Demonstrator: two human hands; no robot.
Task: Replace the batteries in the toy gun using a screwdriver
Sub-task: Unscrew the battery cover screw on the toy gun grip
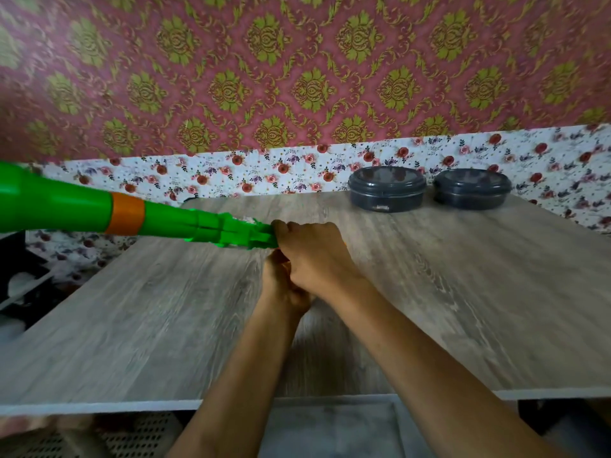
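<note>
Two hands: right hand [314,256] grips toy gun [172,223] rear; left hand [283,287] beneath, hold unclear.

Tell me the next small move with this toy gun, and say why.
Probably lay the toy gun down on the table. The right hand and left hand both grip its rear end, its barrel sticks out left above the tabletop, and no screwdriver is in view, so neither hand is free to fetch one.

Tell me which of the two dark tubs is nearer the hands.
The tub on the picture's left, nearest the right hand gripping the gun; the other tub sits beside it, farther right.
</note>
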